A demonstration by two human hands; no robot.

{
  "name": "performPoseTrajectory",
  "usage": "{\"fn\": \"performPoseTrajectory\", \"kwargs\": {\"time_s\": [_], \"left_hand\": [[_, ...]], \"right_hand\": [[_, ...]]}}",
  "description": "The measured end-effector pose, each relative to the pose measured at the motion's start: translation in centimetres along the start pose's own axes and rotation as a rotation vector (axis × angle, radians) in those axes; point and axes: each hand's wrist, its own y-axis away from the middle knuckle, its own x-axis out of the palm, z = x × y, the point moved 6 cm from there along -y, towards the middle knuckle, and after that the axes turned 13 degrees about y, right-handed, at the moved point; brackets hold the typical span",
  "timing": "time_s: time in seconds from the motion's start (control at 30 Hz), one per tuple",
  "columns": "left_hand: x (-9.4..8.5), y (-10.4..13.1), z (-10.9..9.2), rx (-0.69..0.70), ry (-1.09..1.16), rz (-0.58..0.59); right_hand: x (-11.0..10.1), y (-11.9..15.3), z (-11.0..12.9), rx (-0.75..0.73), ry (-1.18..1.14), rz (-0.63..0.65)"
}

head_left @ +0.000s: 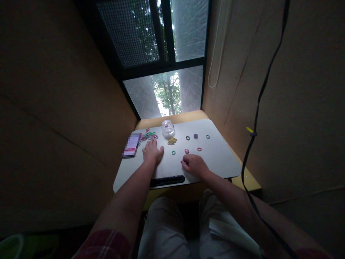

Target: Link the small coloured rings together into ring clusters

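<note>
My left hand lies flat on the white lap table, fingers apart, holding nothing. Its fingertips reach the near edge of a loose pile of pink, green and purple ring-shaped bands that look like small hair ties. Farther right, my right hand rests on the board with fingers curled in; whatever may be between them is hidden. Just beyond its knuckles lies a pink band, with an orange-red band to the right and a green band to the left. A yellow bunch of bands sits between both hands, farther back.
A clear plastic jar stands behind the yellow bunch. A dark band, a purple bunch and a grey-green band lie back right. A phone is at the left edge. A black strap hangs at right.
</note>
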Motion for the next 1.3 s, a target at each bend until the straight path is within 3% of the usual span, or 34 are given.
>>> {"fn": "performPoseTrajectory", "kwargs": {"time_s": [0.2,0.4,0.5,0.6,0.73,0.93,1.3], "left_hand": [[-0.7,0.6,0.2,0.026,0.112,-0.127],[-1.7,1.5,1.9,-0.029,0.435,-0.164],[-2.1,2.9,2.7,-0.089,0.593,-0.219],[-2.0,5.0,2.1,-0.109,0.791,-0.23],[-0.8,8.3,-0.7,-0.094,1.058,-0.177],[1.4,10.5,-5.9,-0.091,1.258,0.056],[1.9,10.6,-6.2,-0.096,1.327,0.201]], "right_hand": [[-0.2,0.1,0.7,-0.025,0.075,0.067],[-0.3,0.6,0.8,-0.029,0.072,0.071],[-0.3,0.7,0.8,-0.028,0.064,0.061],[-0.3,0.6,0.7,-0.02,0.056,0.043],[-0.3,0.5,0.5,-0.013,0.024,0.035],[-0.5,0.7,0.3,-0.01,-0.034,0.009],[-0.3,0.5,0.0,-0.037,-0.133,-0.02]]}}
